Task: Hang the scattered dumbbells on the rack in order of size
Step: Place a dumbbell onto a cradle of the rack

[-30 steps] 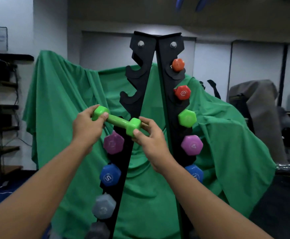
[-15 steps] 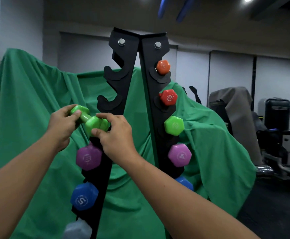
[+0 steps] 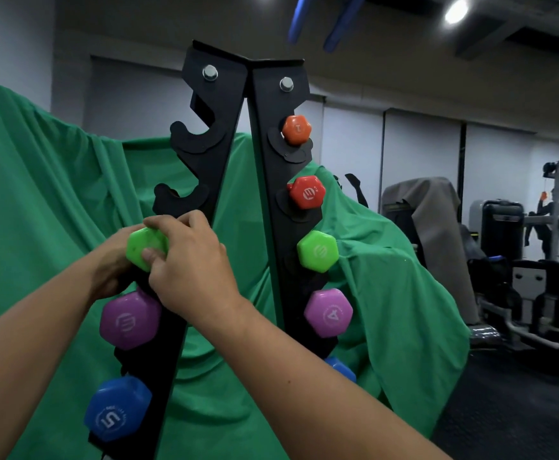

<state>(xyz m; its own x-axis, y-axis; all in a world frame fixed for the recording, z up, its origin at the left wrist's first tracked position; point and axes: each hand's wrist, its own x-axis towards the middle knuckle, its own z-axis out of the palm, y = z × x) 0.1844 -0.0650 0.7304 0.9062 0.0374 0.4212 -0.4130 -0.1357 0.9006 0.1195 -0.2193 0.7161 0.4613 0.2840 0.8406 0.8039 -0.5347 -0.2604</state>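
Both hands, left [image 3: 112, 263] and right [image 3: 192, 260], grip the green dumbbell [image 3: 145, 247] just above the rack's [image 3: 218, 154] purple one [image 3: 128, 320], axis running away from view.

A lime green dumbbell [image 3: 145, 248] is gripped by the left hand [image 3: 114, 263] and right hand [image 3: 190, 260] against the left side of a black rack [image 3: 238, 134], just above a hung purple dumbbell [image 3: 129, 320] and blue dumbbell [image 3: 116, 408].
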